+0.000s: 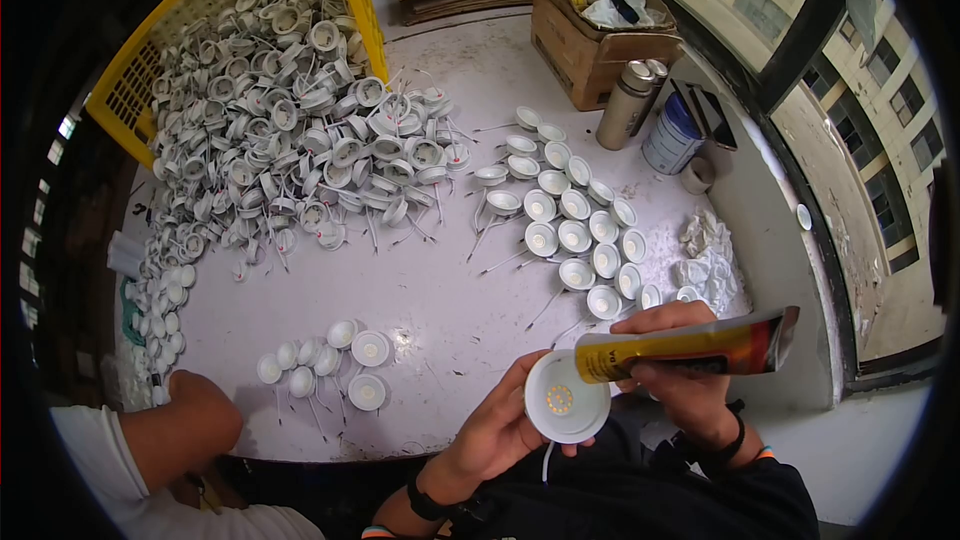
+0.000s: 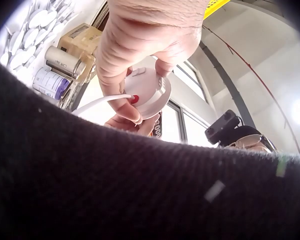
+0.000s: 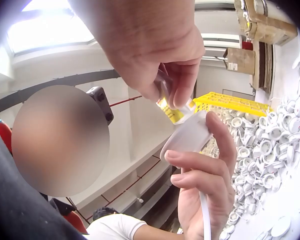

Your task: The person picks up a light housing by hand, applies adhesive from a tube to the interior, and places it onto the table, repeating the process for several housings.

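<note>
Low at the near edge of the table, my left hand point(image 1: 488, 437) holds a round white LED downlight point(image 1: 560, 425), its face with a ring of small yellow LEDs turned up. A white cable point(image 3: 205, 215) hangs from the downlight; in the left wrist view it enters the back at a red spot. My right hand point(image 1: 690, 390) grips a yellow, red and black glue tube point(image 1: 690, 348), fingers on one side and thumb on the other. The tube lies nearly level, its front end over the downlight's rim. In the right wrist view that end point(image 3: 179, 116) is right at the rim, the nozzle hidden.
Rows of white downlights point(image 1: 574, 236) lie right of centre, a smaller group point(image 1: 327, 356) front left. Housings heap up from a yellow crate point(image 1: 365, 15). A cardboard box point(image 1: 570, 50), thermos point(image 1: 628, 105), tin point(image 1: 672, 138) and crumpled plastic point(image 1: 708, 258) line the window side. Another person's arm point(image 1: 185, 425) rests at left.
</note>
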`<state>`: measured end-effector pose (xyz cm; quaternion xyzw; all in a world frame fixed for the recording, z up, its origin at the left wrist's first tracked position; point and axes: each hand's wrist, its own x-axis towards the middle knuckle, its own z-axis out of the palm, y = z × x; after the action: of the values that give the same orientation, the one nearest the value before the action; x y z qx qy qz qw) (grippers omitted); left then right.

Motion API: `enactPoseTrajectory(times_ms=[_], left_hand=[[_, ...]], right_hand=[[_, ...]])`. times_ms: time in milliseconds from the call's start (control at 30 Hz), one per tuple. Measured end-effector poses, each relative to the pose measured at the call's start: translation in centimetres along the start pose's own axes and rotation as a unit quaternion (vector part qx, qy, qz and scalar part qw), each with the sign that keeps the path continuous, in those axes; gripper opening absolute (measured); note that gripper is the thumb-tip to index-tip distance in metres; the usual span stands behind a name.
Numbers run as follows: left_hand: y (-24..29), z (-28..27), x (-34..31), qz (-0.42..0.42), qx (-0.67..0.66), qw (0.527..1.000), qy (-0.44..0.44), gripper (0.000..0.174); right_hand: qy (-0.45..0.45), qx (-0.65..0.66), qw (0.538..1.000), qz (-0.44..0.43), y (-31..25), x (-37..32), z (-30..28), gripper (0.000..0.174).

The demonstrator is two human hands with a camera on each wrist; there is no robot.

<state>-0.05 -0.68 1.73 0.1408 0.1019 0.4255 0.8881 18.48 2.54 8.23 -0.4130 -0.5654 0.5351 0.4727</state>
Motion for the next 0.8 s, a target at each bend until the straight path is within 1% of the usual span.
enactPoseTrajectory(times_ms=[100, 167, 300, 367, 400, 467, 500, 567, 600, 667, 700, 733, 767, 800], left_hand=[[-0.1, -0.2, 0.0, -0.002, 0.002, 1.000, -0.010, 0.050], [-0.1, 0.0, 0.0, -0.001, 0.005, 1.000, -0.004, 0.049], [-0.3, -0.1, 0.3, -0.001, -0.001, 1.000, 0.003, 0.048], [-0.4, -0.1, 0.3, 0.003, -0.008, 1.000, -0.002, 0.048], [-0.4, -0.1, 0.3, 0.007, -0.015, 1.000, -0.006, 0.048], [-0.2, -0.2, 0.2, 0.007, -0.012, 1.000, -0.010, 0.048], [-0.1, -0.3, 0.2, 0.007, -0.009, 1.000, -0.013, 0.047], [0.0, -0.4, 0.1, 0.016, -0.002, 1.000, -0.002, 0.047], [0.0, -0.4, 0.0, 0.028, 0.004, 1.000, 0.010, 0.046], [0.0, -0.4, 0.0, 0.033, 0.019, 0.999, 0.025, 0.045], [0.0, -0.4, 0.0, 0.043, 0.032, 0.998, 0.040, 0.045], [0.0, -0.3, 0.0, 0.036, 0.035, 0.998, 0.039, 0.045], [0.0, -0.3, -0.1, 0.042, 0.034, 0.997, 0.056, 0.046], [0.0, -0.4, -0.1, 0.049, 0.032, 0.996, 0.074, 0.046]], right_hand=[[-0.003, 0.020, 1.000, 0.005, 0.1, -0.1, 0.1, 0.032], [-0.032, -0.009, 0.997, -0.066, 0.4, 0.1, 0.2, 0.031], [-0.040, -0.056, 0.994, -0.081, -0.1, 0.3, 0.9, 0.031], [-0.047, -0.070, 0.988, -0.126, -0.1, 0.5, 1.0, 0.030], [-0.045, -0.070, 0.988, -0.126, -0.2, 0.5, 0.9, 0.030], [-0.034, -0.173, 0.971, -0.161, -0.6, 0.7, 0.7, 0.029], [-0.031, -0.173, 0.971, -0.161, -0.8, 0.7, 0.4, 0.029], [-0.068, -0.270, 0.948, -0.153, -1.3, 0.7, -0.3, 0.030], [-0.064, -0.270, 0.948, -0.154, -1.6, 0.8, -0.4, 0.030], [-0.092, -0.265, 0.946, -0.163, -2.1, 0.8, -0.6, 0.028], [-0.085, -0.265, 0.947, -0.163, -2.3, 0.8, -0.8, 0.028], [-0.097, -0.266, 0.947, -0.153, -2.6, 0.7, -1.0, 0.027], [-0.108, -0.267, 0.947, -0.144, -2.7, 0.6, -1.1, 0.026], [-0.101, -0.266, 0.948, -0.144, -2.9, 0.6, -1.2, 0.026]])
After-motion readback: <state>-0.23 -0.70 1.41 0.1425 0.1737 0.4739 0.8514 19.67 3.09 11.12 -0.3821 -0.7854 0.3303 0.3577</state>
